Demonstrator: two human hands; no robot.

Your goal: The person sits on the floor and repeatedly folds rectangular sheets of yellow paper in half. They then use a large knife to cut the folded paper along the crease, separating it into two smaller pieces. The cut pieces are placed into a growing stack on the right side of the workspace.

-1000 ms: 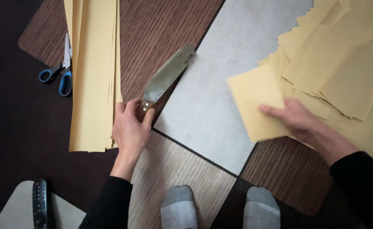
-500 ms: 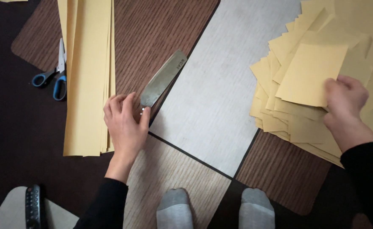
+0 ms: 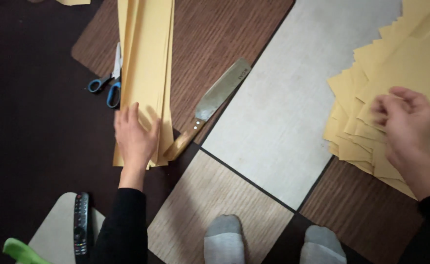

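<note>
Yellow paper strips (image 3: 144, 73): our left hand (image 3: 135, 137) rests flat, fingers spread, on uncut stack; right hand (image 3: 404, 122), loosely curled and empty, over cut sheets (image 3: 371, 98); knife (image 3: 210, 107) idle.

Dim, soft indoor lighting; faint shadows; dark, underexposed left side; slight motion blur on right hand (image 3: 404, 122).

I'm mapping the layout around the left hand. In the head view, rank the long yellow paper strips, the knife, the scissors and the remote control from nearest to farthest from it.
From the left hand:
1. Long yellow paper strips, under its fingers.
2. Knife, just to its right, wooden handle closest.
3. Scissors, above it, at the strips' left edge.
4. Remote control, below left, beside the sleeve.
</note>
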